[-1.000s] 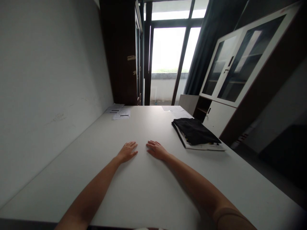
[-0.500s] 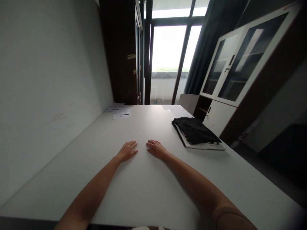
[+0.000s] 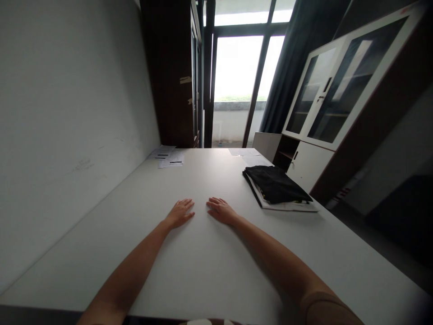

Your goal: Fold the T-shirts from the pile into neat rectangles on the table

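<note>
My left hand point(image 3: 180, 213) lies palm down on the white table point(image 3: 203, 266), fingers stretched forward and its thumb pointing inward. A short gap to its right, my right hand point(image 3: 221, 211) rests flat on the same surface, fingers extended. Neither hand holds anything. Beyond my right hand, to the right, is folded black cloth point(image 3: 275, 183) on top of a flat stack of white sheets point(image 3: 287, 207) with a dark edge. What the cloth is exactly I cannot tell.
Printed papers point(image 3: 172, 158) lie at the table's far left, by the wall point(image 3: 74, 135). More white sheets point(image 3: 252, 158) are at the far right corner. A dark cabinet point(image 3: 169, 72) stands behind, and a white-doored glass cabinet point(image 3: 324, 99) stands to the right. A window point(image 3: 238, 67) is straight ahead.
</note>
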Demonstrator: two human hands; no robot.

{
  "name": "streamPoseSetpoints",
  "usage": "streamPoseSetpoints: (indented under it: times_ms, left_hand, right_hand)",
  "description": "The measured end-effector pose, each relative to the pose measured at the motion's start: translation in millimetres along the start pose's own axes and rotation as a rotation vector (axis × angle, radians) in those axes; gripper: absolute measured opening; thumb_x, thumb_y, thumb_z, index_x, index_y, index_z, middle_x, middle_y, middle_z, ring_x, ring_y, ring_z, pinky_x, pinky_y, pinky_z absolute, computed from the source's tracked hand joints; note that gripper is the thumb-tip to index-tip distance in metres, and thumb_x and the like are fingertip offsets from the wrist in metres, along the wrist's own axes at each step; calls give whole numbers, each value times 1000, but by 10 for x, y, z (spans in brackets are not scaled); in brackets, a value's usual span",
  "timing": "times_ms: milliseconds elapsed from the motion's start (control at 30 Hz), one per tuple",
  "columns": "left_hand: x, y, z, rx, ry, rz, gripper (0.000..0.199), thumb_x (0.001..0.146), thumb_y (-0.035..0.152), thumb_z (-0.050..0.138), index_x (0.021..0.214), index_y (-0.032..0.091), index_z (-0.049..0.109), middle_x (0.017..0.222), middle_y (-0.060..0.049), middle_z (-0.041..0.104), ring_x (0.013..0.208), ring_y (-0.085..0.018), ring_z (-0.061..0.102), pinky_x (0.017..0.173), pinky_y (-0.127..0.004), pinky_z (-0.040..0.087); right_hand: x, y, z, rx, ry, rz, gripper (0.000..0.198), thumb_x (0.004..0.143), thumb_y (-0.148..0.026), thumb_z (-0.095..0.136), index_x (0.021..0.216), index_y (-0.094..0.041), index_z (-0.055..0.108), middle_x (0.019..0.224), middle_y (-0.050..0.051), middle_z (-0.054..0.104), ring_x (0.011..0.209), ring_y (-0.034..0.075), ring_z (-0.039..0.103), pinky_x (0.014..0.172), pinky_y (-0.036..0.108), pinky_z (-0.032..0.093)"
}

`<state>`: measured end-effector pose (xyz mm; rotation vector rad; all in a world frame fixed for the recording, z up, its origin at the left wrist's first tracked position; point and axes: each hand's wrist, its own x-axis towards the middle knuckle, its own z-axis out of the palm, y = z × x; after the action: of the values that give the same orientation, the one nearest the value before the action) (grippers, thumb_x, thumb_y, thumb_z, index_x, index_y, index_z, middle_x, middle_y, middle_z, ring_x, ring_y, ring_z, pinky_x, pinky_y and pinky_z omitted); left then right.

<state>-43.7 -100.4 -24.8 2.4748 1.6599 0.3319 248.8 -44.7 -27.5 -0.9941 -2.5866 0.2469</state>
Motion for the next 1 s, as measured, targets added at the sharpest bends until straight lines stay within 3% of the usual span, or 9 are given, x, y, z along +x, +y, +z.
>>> streamPoseSetpoints:
  times_ms: [867, 1000]
  left_hand:
    - [-3, -2, 5, -8, -3, -5, 60, 101, 52, 45, 154, 26, 43, 165, -7, 33, 153, -26, 27, 126, -48, 16]
    - [-3, -4, 1, -4, 1, 0, 60, 101, 52, 45, 154, 25, 43, 165, -8, 33, 154, -26, 26, 126, -48, 17]
  right_hand:
    - [-19, -21, 15, 8, -4, -6, 50, 98, -49, 54, 145, -30, 57, 154, 9, 50, 145, 28, 42, 121, 51, 30]
    - [54, 75, -35, -1, 52, -13, 42, 98, -48, 52, 134, -31, 66, 147, 7, 57, 141, 27, 47, 121, 50, 30]
